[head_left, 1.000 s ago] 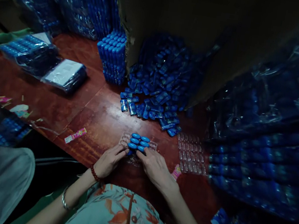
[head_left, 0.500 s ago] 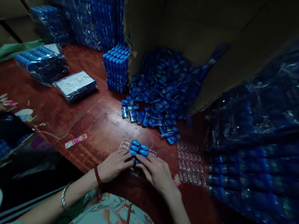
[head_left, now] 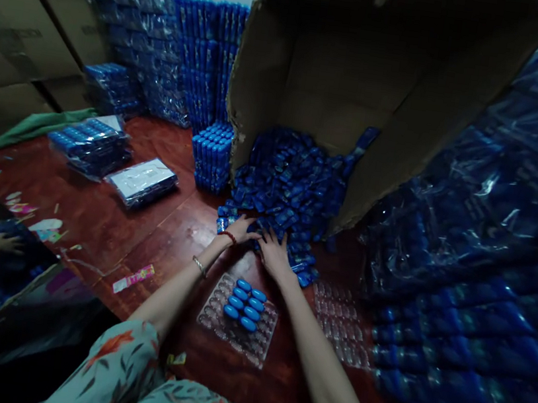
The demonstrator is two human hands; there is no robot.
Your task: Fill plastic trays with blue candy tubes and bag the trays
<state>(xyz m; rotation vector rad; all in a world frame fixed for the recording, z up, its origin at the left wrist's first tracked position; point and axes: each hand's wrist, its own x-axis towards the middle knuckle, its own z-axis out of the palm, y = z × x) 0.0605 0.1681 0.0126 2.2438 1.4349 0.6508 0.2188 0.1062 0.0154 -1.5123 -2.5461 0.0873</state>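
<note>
Both arms are stretched to twelve o'clock: the left hand [head_left: 239, 229] and the right hand [head_left: 273, 250] lie with fingers spread on the near edge of the pile of blue pieces [head_left: 291, 185] spilling from the tipped cardboard box [head_left: 318, 68]; whether either pinches a piece I cannot tell. This looks like the gathering step. The clear tray [head_left: 238, 320], at six o'clock on the tabletop [head_left: 96, 217], holds seven pieces; filling it calls for carrying more back to its open pockets.

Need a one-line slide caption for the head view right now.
Both hands, left hand and right hand, reach into loose blue packets spilling from a tipped cardboard box, beyond a partly filled clear tray.
</note>
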